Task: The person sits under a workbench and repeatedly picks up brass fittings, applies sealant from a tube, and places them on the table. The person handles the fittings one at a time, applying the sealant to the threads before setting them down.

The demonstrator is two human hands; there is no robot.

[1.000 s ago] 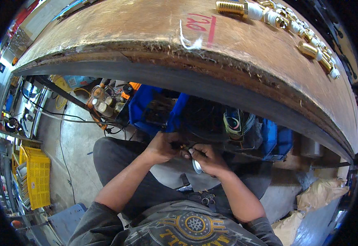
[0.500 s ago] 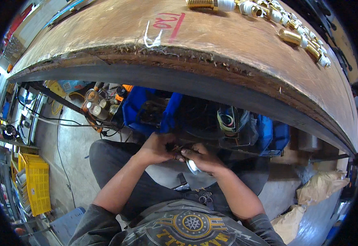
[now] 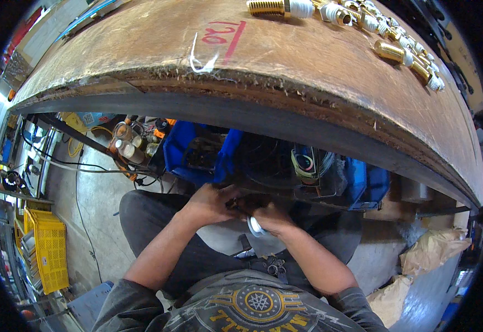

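Since the earlier frame, the right hand point(image 3: 273, 217) has rolled over and slid closer to the left hand point(image 3: 212, 203), so its thumb no longer shows on top; the white spool point(image 3: 256, 227) has turned with it and now shows more of its rims.

The spool stands nearly edge-on to the view, its long outline slanting from upper left to lower right and its axle running roughly across that slant.

It sits on the near side of the right hand, below the fingers and against the hand's inner edge, over the lap and lower than the bench point(image 3: 142, 50). The right hand is curled round it; which fingers grip it cannot be told. The left fingers bend inward to meet the right ones, with a small dark piece point(image 3: 231, 204) at their tips; shadow hides whether they pinch it.

The spool looks white, round and thin, with two pale rims. Brass fittings point(image 3: 269, 7) with white-wrapped ends lie on the bench.
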